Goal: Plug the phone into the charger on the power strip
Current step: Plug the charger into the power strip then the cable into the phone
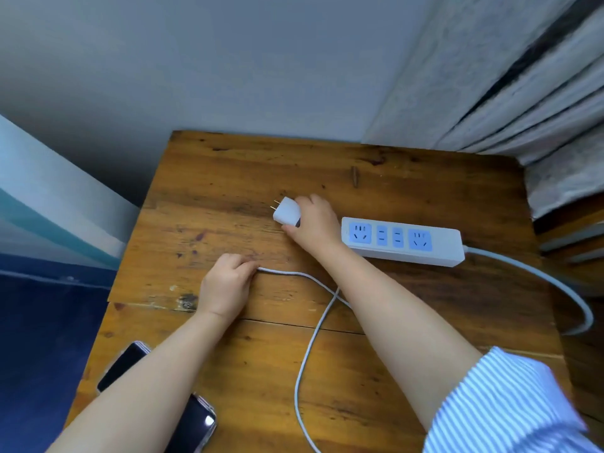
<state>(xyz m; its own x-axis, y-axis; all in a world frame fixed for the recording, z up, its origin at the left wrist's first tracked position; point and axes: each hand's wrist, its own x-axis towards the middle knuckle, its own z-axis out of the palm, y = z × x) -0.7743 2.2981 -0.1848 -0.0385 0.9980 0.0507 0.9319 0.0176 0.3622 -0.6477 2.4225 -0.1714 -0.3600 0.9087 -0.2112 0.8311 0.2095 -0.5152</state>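
A white charger block (pixel 287 210) with two brass prongs pointing left lies on the wooden table (pixel 228 178); my right hand (pixel 313 223) grips it, just left of the white power strip (pixel 403 240) with blue sockets. My left hand (pixel 227 284) pinches one end of a thin white cable (pixel 310 341), which loops across the table toward the near edge. A dark phone (pixel 125 362) lies at the near left corner, partly hidden under my left forearm.
The power strip's thick grey cord (pixel 555 286) curves off the table's right side. A grey wall stands behind the table, pale curtains (pixel 523 93) hang at the right, and a blue surface lies to the left.
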